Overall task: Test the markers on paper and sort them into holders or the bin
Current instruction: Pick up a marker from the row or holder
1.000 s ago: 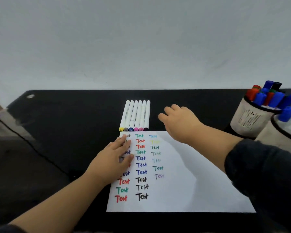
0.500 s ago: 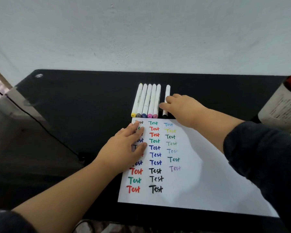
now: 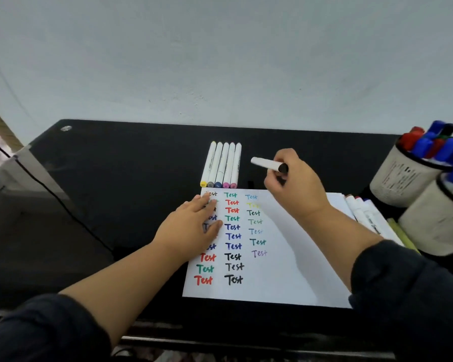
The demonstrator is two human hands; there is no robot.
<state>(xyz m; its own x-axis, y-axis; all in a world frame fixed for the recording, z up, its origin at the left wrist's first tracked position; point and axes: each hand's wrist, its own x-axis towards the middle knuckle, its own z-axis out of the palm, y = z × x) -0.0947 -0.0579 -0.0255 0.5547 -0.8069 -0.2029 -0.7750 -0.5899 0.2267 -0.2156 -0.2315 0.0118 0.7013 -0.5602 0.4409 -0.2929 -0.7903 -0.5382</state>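
Spanning the lower frame, a black surface was seen under a white paper covered with coloured "Test" marks. Two holders stood at right. The paper was pressed by the left hand, fingers flat. A white marker was gripped centre-frame by the right hand. Five markers lay centre.

Matt white paper, glossy black table
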